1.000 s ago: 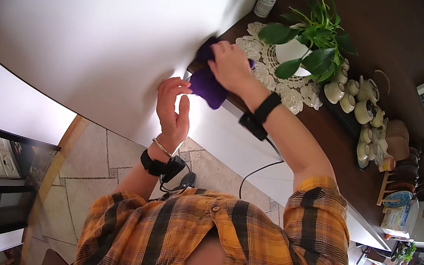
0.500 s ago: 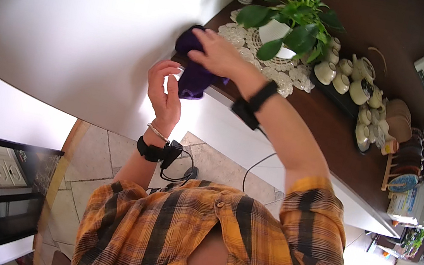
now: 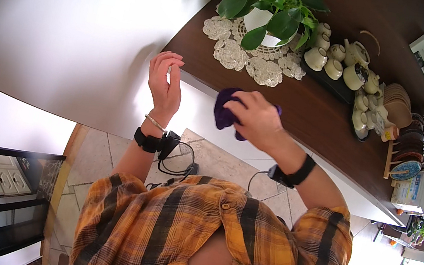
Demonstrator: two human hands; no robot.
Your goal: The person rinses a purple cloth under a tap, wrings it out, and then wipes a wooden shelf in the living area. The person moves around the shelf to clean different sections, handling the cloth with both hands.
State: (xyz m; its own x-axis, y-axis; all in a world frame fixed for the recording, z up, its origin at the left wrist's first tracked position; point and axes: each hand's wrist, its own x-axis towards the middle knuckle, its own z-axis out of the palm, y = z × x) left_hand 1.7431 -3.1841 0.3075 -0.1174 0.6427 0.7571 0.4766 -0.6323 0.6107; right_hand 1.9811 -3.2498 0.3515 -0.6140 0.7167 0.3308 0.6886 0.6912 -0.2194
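The right hand [image 3: 256,120] is clamped over a crumpled purple cloth [image 3: 225,113], pressing it at the front edge of the dark brown wooden countertop [image 3: 317,114]. The cloth sits under the palm and pokes out toward the left hand [image 3: 163,81], which is raised just beside it with fingers loosely curled and apart, holding nothing. Farther back on the counter lie white lace doilies [image 3: 240,52] under a white pot with a leafy green plant [image 3: 271,6], and cream teaware on a dark tray [image 3: 343,62]. A white wall [image 3: 72,23] rises at the left; pale floor tiles [image 3: 107,148] lie below.
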